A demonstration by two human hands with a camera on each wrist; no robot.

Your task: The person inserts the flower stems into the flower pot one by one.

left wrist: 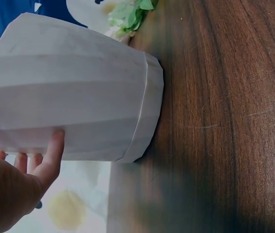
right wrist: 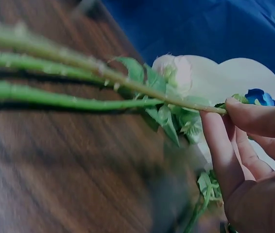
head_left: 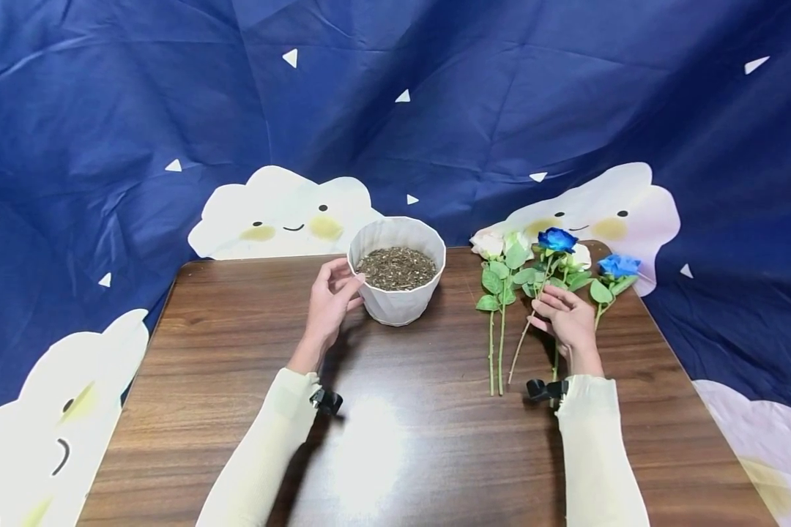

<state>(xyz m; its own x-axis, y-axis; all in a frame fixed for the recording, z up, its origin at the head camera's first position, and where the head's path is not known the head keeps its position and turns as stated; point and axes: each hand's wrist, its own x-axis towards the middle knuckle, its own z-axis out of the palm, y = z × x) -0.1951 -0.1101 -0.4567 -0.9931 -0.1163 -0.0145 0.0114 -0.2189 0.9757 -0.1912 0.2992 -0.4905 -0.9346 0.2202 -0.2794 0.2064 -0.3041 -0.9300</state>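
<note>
wood-grain worktop [head_left: 435,454]: white flowerpot [head_left: 398,304], gripped at nine o'clock by left hand [head_left: 332,301], is best steadied; at its three, deep-blue rose [head_left: 556,240], stem [head_left: 520,351] pinched by right hand [head_left: 569,320], best held lightly.

A dark blue cloth backdrop [head_left: 435,44] hung, creased, beyond the far edge of the brown wood-grain tabletop [head_left: 224,351] and down past its left and right edges. Small white triangles [head_left: 291,58] were scattered across the fabric. One printed white cloud [head_left: 283,199], with dot eyes, a curved smile and yellow cheeks, stood behind the left half of the far edge; a second cloud [head_left: 652,205] showed around the far right corner. A third cloud [head_left: 39,388] lay beyond the left edge, and a pinkish cloud [head_left: 754,424] beyond the right one. A bright patch of glare [head_left: 369,454] lay on the surface between the side edges
</note>
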